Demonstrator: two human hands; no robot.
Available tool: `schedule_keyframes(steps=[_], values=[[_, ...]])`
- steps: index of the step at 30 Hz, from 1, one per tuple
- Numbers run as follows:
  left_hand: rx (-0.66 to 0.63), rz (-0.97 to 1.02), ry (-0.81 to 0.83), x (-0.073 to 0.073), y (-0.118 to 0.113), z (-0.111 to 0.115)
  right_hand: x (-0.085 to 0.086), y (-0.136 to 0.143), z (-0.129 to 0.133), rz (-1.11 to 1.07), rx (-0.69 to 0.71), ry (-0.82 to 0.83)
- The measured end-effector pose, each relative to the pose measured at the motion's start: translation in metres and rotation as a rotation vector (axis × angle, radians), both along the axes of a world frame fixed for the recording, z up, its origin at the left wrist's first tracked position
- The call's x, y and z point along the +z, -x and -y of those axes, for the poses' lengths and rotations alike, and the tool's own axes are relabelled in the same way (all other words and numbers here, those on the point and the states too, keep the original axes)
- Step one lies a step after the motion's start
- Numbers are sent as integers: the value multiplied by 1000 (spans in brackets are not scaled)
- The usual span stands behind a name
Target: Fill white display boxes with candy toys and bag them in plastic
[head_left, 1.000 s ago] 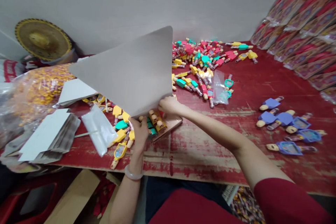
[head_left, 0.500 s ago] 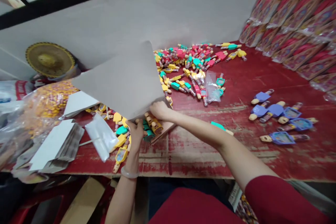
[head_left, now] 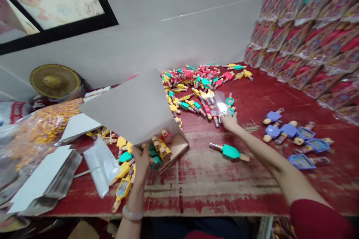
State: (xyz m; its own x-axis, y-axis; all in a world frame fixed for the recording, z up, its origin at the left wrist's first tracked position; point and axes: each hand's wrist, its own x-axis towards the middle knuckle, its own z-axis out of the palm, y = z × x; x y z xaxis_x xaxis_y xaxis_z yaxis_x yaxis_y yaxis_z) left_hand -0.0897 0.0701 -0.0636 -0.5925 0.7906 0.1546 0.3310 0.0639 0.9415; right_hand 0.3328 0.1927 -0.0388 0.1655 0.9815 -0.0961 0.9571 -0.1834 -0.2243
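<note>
My left hand [head_left: 141, 156] grips the left side of a cardboard display box [head_left: 179, 149], its fingers partly hidden. The box's tall grey back panel [head_left: 134, 104] leans up behind it. Inside lie several small toys with tan heads: green ones [head_left: 155, 158], yellow ones [head_left: 162, 151] and a red one [head_left: 166, 136]. Stretched out to the right, my right hand [head_left: 230, 121] is over the lower end of a clear plastic bag [head_left: 221, 102], close to a red paddle-shaped toy [head_left: 214, 112]. Its fingers are too blurred to make out. A green paddle-shaped toy [head_left: 231, 151] lies nearer me.
A heap of red, yellow and green toys [head_left: 196, 74] lies along the wall. Several purple ones [head_left: 288, 130] sit at right, before stacked packaged toys [head_left: 303, 52]. At left are folded white cards [head_left: 42, 179], clear bags [head_left: 101, 166] and a sack of yellow pieces [head_left: 53, 123].
My right hand has left the box and moved right to the clear bag. The red toy inside the box now shows. My left hand stays at the box's side. The view has tilted up.
</note>
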Motion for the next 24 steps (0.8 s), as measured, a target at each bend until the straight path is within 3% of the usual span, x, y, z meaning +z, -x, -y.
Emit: schedule_keyframes(steps=[2, 5, 9, 12, 15, 18, 21, 24], values=[[37, 24, 53, 2, -2, 1, -8, -27, -5, 26, -15, 35], [74, 33, 68, 4, -3, 1, -14, -37, -35, 40, -34, 52], [87, 31, 48, 1, -1, 1, -23, -10, -89, -21, -38, 96], [78, 30, 42, -4, -1, 1, -36, 20, -97, -67, -39, 176], [79, 35, 32, -6, -3, 2, -48, 38, -71, -74, 3, 226], [69, 36, 17, -3, -8, 3, -45, 41, -26, -49, 34, 225], [53, 23, -11, 1, -13, 3, -25, 51, 22, -239, 38, -12], [47, 49, -34, 4, -16, 3, -11, 91, 65, -636, 137, -326]])
